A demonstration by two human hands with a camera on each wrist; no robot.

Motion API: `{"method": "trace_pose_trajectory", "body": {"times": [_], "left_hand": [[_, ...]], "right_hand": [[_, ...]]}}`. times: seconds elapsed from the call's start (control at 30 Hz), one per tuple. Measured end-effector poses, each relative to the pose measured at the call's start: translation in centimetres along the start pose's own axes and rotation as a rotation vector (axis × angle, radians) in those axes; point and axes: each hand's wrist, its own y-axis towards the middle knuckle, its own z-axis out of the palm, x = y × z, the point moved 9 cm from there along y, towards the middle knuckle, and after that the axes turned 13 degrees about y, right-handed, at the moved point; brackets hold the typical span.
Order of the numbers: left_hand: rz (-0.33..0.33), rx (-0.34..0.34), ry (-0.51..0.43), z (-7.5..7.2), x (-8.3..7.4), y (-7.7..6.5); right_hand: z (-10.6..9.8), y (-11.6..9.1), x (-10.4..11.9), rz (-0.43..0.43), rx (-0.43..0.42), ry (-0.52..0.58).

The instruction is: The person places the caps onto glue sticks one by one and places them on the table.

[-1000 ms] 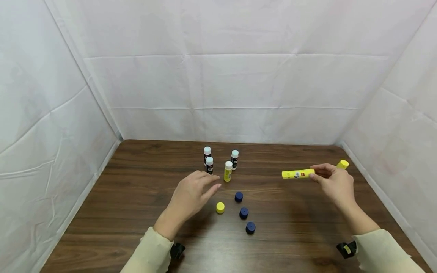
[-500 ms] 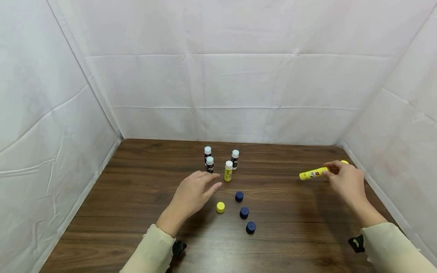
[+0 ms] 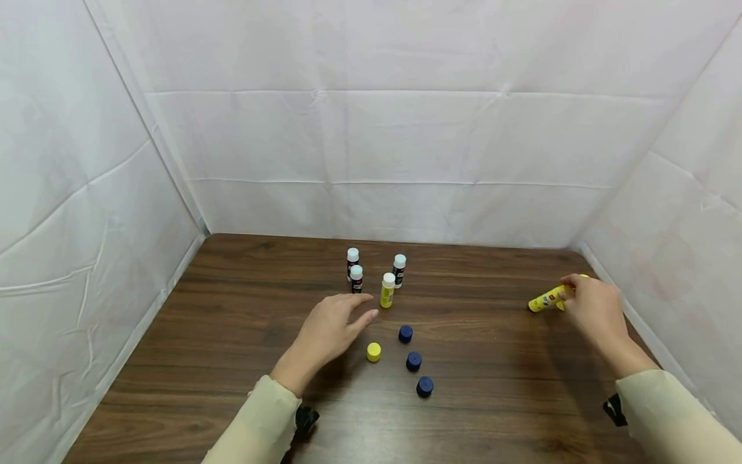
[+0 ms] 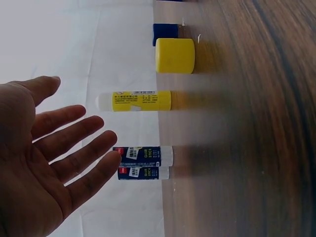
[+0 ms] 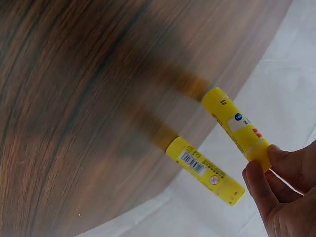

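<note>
One capped yellow stick looks done, standing; your right hand pinches a second yellow stick beside it; your left hand is relaxed, empty; four uncapped sticks, four loose caps left on the table

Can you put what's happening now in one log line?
right grip: pinching yellow stick | left grip: holding nothing | second yellow stick: alongside | white-topped sticks: four, upright | blue caps: three | yellow cap: one
</note>
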Motion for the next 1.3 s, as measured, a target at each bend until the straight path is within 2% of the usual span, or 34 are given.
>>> {"method": "trace_pose_trajectory", "body": {"times": [0.43, 0.67, 1.13, 1.3], "left_hand": [[-0.088, 0.069, -0.087, 1.4, 0.6, 0.5], [-0.103, 0.098, -0.101, 2.2, 0.8, 0.8], [-0.131, 0.104, -0.144, 3.1, 1.2, 1.5], [-0.136, 0.101, -0.154, 3.3, 1.3, 1.6]], "right_hand": [[0.7, 1.1, -0.3, -0.046, 0.087, -0.084], [0.8, 1.1, 0.3, -0.101, 0.055, -0.104], [0.4, 1.1, 0.8, -0.113, 0.014, -0.092], [0.1, 0.8, 1.1, -0.078, 0.016, -0.09]]}}
